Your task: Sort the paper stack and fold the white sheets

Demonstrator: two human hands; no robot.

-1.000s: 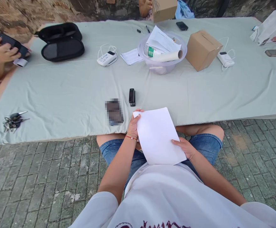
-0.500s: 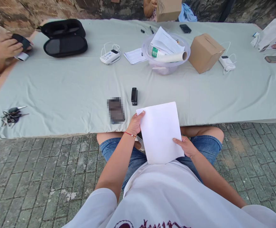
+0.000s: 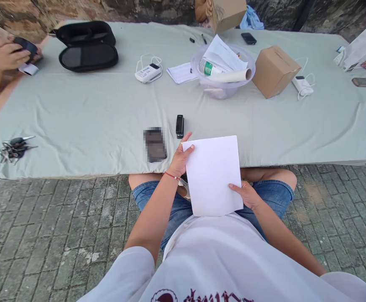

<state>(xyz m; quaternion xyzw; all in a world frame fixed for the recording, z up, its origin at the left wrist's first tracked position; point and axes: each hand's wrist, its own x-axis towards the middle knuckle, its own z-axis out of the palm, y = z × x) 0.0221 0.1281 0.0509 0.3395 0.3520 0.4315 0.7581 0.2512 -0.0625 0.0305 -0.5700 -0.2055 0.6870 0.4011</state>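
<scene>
A blank white sheet of paper (image 3: pixel 213 176), perhaps more than one, is held over my lap at the table's near edge. My left hand (image 3: pixel 180 157) pinches its upper left corner, thumb on top, with a finger sticking out past the edge. On the lower right side my right hand (image 3: pixel 246 193) grips the paper, thumb on top and the other fingers behind it. Just beyond my left hand a black stapler (image 3: pixel 179 126) lies on the cloth. Left of the stapler is a dark, pixelated flat object (image 3: pixel 155 144).
Keys (image 3: pixel 15 149) lie far left, near a black open case (image 3: pixel 88 52). A plastic basin (image 3: pixel 222 90) with papers, a bottle and a roll stands beyond, beside a cardboard box (image 3: pixel 275 71). White corded devices (image 3: pixel 148 73) and phones (image 3: pixel 248 38) lie around. Other people's hands (image 3: pixel 5 54) work at the edges.
A finger of my left hand has lifted and now points out past the paper's corner. The paper has turned slightly. At the left, another person's hands have shifted a little on a dark object.
</scene>
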